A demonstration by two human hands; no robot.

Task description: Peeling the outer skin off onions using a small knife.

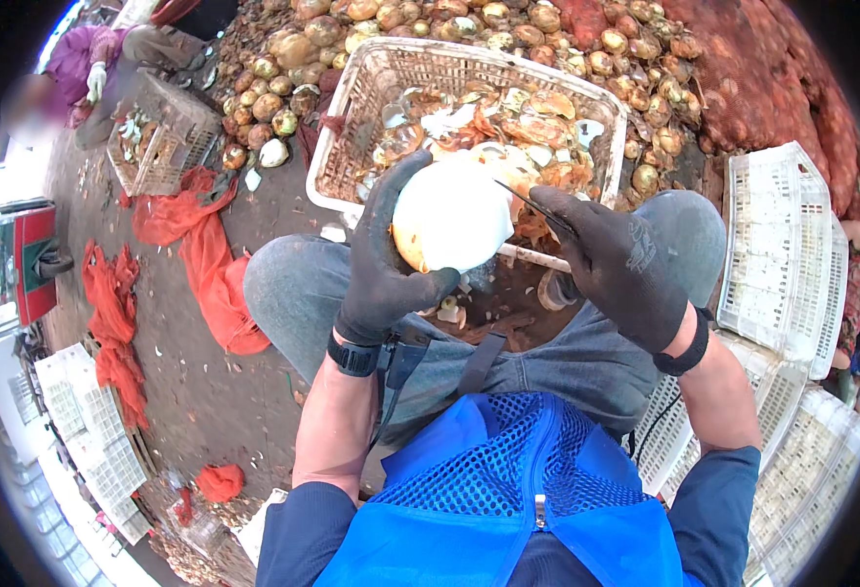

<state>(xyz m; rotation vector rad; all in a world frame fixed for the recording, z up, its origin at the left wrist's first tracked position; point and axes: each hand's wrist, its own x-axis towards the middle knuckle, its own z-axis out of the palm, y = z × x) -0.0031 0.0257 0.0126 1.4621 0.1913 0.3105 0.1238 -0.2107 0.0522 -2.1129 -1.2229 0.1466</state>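
In my gloved left hand (379, 279) sits a large onion (457, 215), mostly bare and white, with some brown-orange skin at its lower left. The fingers and thumb wrap round its left side and underside. My gloved right hand (625, 269) is closed on a small knife (523, 196), whose thin dark blade points toward the onion's right side. The handle is hidden in the fist. Beneath both hands stands a dirty white plastic crate (469, 49), heaped with onion skins and peelings (537, 127).
Whole onions (273, 93) lie piled beyond the crate, with red mesh sacks (762, 78) at far right. Empty white crates (777, 254) stand by my right knee. Red netting (205, 264) lies on the floor to the left. Another person (88, 64) sits at far left beside a crate (161, 137).
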